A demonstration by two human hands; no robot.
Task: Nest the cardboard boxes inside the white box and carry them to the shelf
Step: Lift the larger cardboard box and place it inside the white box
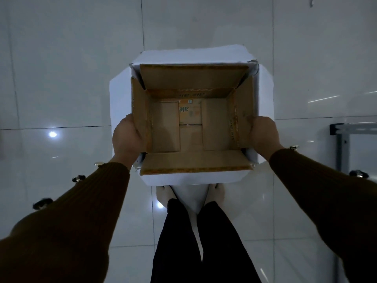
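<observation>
A brown cardboard box [191,123] sits open-topped inside the white box [263,94], whose four white flaps splay outward around it. The brown box's own flaps stand up along the white walls. A printed label shows on its floor. My left hand [127,137] grips the brown box's left wall, fingers inside. On the opposite side, my right hand [263,135] holds its right wall the same way. Both boxes are held in front of my legs, above the floor. No other cardboard box is visible.
Glossy white floor tiles [71,78] lie all around. A grey metal frame [355,135] with a caster wheel [359,173] stands at the right edge. My feet [163,195] show just below the white box.
</observation>
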